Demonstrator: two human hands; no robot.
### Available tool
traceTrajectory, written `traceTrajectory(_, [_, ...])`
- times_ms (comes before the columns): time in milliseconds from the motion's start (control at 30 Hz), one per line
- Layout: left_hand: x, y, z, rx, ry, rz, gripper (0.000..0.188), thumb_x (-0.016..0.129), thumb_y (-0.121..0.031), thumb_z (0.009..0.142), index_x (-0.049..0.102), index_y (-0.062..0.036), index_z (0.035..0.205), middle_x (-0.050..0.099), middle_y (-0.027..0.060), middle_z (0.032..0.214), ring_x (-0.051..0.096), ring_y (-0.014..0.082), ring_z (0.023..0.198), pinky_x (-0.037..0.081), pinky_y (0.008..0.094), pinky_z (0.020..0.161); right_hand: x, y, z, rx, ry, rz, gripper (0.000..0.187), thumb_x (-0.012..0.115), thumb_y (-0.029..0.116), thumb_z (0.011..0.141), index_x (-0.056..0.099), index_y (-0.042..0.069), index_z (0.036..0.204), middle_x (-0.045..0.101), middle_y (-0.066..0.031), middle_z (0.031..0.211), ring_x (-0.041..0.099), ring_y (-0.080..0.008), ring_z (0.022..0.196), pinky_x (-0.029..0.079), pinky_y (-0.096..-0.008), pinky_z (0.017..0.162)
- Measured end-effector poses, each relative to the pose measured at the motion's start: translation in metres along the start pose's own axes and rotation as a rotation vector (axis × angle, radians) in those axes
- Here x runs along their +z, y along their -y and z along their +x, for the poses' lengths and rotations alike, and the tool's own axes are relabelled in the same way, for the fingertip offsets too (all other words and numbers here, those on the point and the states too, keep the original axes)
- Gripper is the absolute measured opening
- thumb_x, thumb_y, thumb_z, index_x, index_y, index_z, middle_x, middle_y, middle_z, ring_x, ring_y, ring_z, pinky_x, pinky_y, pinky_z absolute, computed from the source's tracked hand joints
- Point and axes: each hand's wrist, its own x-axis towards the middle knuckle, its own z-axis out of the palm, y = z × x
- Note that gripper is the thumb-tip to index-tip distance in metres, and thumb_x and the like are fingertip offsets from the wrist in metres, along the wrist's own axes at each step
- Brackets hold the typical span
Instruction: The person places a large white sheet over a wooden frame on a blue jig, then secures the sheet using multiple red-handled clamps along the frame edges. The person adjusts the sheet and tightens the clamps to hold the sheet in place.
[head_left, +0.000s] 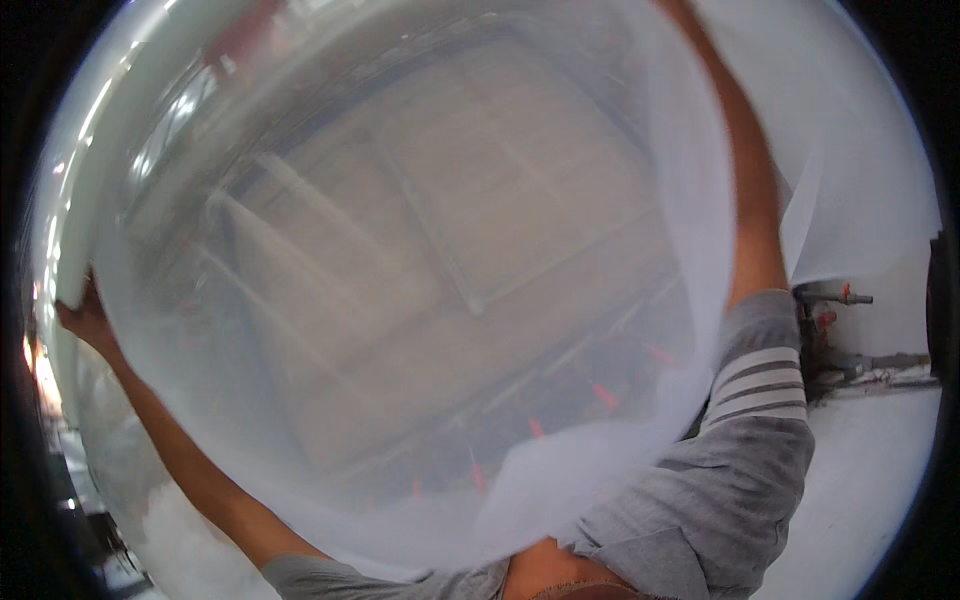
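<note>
A large, see-through, milky plastic sheet (600,450) spreads in front of me and fills most of the view. My left arm stretches out to the far left, where my left hand (88,318) is closed on the edge of the sheet. My right arm reaches up along the sheet's right side to the top rim of the picture. The right hand itself lies beyond that rim and cannot be seen. The sheet's lower edge hangs in a curve close to my chest.
Blurred through the sheet are a broad beige surface (540,150) with pale pipe-like lines and several red pieces (605,396) near its closer side. On the right, grey pipes (845,297) with red parts stand by a white surface (870,470).
</note>
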Motion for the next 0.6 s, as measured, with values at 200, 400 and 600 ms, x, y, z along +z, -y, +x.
traceTrajectory(200, [0.097, 0.236, -0.123, -0.697, 0.057, -0.641, 0.072, 0.059, -0.037, 0.084, 0.030, 0.0042, 0.135, 0.040, 0.0199, 0.135, 0.042, 0.0347, 0.123, 0.036, 0.0483, 0.105, -0.080, -0.231, -0.090, 0.623, -0.399, 0.403, 0.056, 0.058, 0.032, 0.084, 0.041, 0.008, 0.131, 0.049, -0.0139, 0.118, 0.044, -0.0290, 0.111, 0.039, -0.0488, 0.080])
traceTrajectory(400, [0.122, 0.367, -0.194, -0.900, 0.007, -0.676, 0.063, 0.064, -0.036, 0.083, 0.039, 0.0019, 0.128, 0.049, 0.0202, 0.125, 0.052, 0.0319, 0.114, 0.046, 0.0438, 0.097, -0.099, -0.341, -0.171, 0.695, -0.416, 0.207, 0.079, 0.062, 0.042, 0.080, 0.024, 0.011, 0.141, 0.022, -0.0084, 0.148, 0.014, -0.0369, 0.138, 0.007, -0.0697, 0.103])
traceTrajectory(600, [0.143, 0.425, -0.252, -1.067, -0.060, -0.710, 0.058, 0.066, -0.035, 0.083, 0.044, 0.0025, 0.121, 0.053, 0.0180, 0.118, 0.053, 0.0302, 0.111, 0.045, 0.0439, 0.099, -0.130, -0.395, -0.225, 0.809, -0.505, 0.193, 0.071, 0.063, 0.040, 0.080, 0.029, 0.014, 0.136, 0.022, -0.0071, 0.146, 0.015, -0.0369, 0.137, 0.009, -0.0684, 0.103])
